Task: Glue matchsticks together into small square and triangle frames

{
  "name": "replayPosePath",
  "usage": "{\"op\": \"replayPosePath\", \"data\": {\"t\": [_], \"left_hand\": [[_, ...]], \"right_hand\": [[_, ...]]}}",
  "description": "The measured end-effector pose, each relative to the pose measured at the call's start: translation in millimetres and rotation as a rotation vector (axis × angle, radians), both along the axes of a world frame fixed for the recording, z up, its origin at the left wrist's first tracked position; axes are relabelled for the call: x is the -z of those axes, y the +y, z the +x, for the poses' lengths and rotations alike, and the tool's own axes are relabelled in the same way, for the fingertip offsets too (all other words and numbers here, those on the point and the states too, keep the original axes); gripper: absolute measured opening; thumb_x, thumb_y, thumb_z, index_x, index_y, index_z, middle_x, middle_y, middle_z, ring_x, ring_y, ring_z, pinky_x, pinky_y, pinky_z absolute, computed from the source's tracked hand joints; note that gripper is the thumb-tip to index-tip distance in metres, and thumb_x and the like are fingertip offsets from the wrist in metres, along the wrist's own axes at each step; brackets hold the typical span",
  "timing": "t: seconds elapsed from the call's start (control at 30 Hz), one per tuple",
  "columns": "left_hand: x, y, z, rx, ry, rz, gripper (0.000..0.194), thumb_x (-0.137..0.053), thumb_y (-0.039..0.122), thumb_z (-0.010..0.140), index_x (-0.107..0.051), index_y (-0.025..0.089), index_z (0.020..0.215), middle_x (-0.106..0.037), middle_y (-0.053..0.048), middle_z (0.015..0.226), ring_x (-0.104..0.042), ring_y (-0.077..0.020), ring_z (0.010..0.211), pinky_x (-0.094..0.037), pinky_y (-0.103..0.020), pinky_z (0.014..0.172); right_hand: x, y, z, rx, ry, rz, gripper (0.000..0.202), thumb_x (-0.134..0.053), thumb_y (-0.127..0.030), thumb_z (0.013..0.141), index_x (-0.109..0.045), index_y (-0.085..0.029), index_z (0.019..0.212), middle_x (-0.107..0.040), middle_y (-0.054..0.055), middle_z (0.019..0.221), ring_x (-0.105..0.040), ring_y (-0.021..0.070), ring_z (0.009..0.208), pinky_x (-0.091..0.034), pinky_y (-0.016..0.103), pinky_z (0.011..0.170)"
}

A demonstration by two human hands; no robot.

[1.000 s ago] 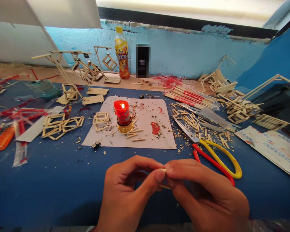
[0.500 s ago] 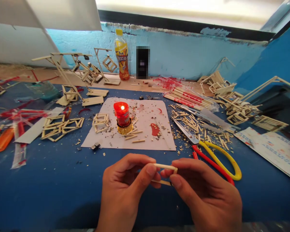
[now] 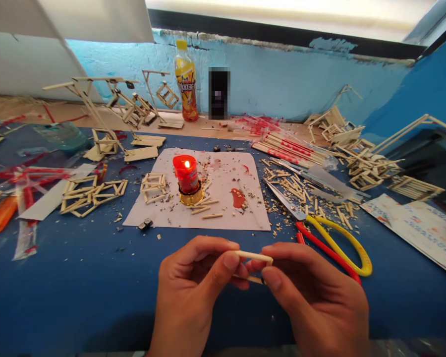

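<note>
Between my hands, low in front of the paper, is a small frame of thin wooden sticks (image 3: pixel 254 256). My left hand (image 3: pixel 200 277) pinches its left end between thumb and fingers. The right end, where a short stick meets the long one, is gripped by my right hand (image 3: pixel 312 292). A lower stick of the frame shows below, with a dark spot at its right end; the rest is hidden by fingers. Beyond my hands a lit red candle (image 3: pixel 187 174) stands in a gold base on a white sheet of paper (image 3: pixel 226 223), with several loose cut sticks (image 3: pixel 211 216) beside it.
Scissors with red and yellow handles (image 3: pixel 338 243) lie right of the paper, near a pile of stick pieces (image 3: pixel 293 188). Joined stick frames (image 3: pixel 92 196) lie on the left. Larger stick models (image 3: pixel 371 163) stand at the back right. A drink bottle (image 3: pixel 186 84) stands by the wall.
The view has shifted very slightly. Both hands keep the same grip on the stick frame, with hardly any movement.
</note>
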State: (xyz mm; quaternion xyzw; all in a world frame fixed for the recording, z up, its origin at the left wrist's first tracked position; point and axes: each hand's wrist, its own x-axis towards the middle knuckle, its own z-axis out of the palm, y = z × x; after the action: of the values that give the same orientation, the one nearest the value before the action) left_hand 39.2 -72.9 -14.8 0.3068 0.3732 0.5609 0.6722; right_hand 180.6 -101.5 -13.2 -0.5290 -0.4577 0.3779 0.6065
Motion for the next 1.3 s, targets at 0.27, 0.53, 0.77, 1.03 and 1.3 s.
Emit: {"op": "replayPosePath", "data": {"t": [0.27, 0.53, 0.77, 1.03, 1.3], "left_hand": [[-5.1, -2, 2, 0.010, 0.055, -0.022, 0.009, -0.089, 0.016, 0.084, -0.087, 0.024, 0.082, -0.086, 0.001, 0.071, -0.082, -0.0149, 0.062, -0.065, -0.014, 0.061], [-2.9, -2, 0, 0.061, 0.035, -0.015, 0.017, -0.085, 0.010, 0.085, -0.088, 0.027, 0.087, -0.087, 0.001, 0.075, -0.084, -0.0155, 0.068, -0.066, -0.013, 0.064], [-3.4, -4, 0, 0.055, 0.033, -0.009, 0.023, -0.083, 0.006, 0.086, -0.088, 0.028, 0.088, -0.087, 0.002, 0.077, -0.084, -0.0147, 0.068, -0.066, -0.012, 0.064], [-4.1, -3, 0, 0.022, 0.065, 0.005, 0.024, -0.083, 0.004, 0.084, -0.088, 0.027, 0.086, -0.087, 0.003, 0.075, -0.084, -0.0149, 0.065, -0.066, -0.011, 0.063], [-4.2, -7, -2, 0.007, 0.073, 0.010, 0.022, -0.084, 0.005, 0.084, -0.088, 0.026, 0.088, -0.087, 0.001, 0.077, -0.085, -0.0181, 0.069, -0.067, -0.014, 0.063]], "right_hand": [[-1.6, 4, 11, 0.011, -0.160, 0.056, 0.016, -0.079, -0.017, 0.087, -0.082, -0.032, 0.090, -0.084, -0.004, 0.080, -0.080, 0.0156, 0.065, -0.065, 0.017, 0.062], [-2.2, 3, 11, 0.034, -0.142, 0.000, 0.018, -0.079, -0.016, 0.085, -0.081, -0.033, 0.089, -0.083, -0.005, 0.079, -0.079, 0.0140, 0.065, -0.064, 0.016, 0.062], [0.3, 6, 14, -0.016, -0.141, -0.015, 0.016, -0.078, -0.018, 0.086, -0.079, -0.034, 0.088, -0.081, -0.006, 0.076, -0.078, 0.0136, 0.063, -0.064, 0.015, 0.062], [1.5, 5, 12, -0.014, -0.118, -0.034, 0.011, -0.077, -0.020, 0.088, -0.079, -0.031, 0.087, -0.080, -0.003, 0.076, -0.077, 0.0162, 0.065, -0.064, 0.019, 0.062], [3.4, 7, 10, -0.025, -0.101, -0.001, 0.012, -0.077, -0.021, 0.091, -0.078, -0.033, 0.089, -0.080, -0.005, 0.077, -0.078, 0.0138, 0.068, -0.063, 0.015, 0.065]]}}
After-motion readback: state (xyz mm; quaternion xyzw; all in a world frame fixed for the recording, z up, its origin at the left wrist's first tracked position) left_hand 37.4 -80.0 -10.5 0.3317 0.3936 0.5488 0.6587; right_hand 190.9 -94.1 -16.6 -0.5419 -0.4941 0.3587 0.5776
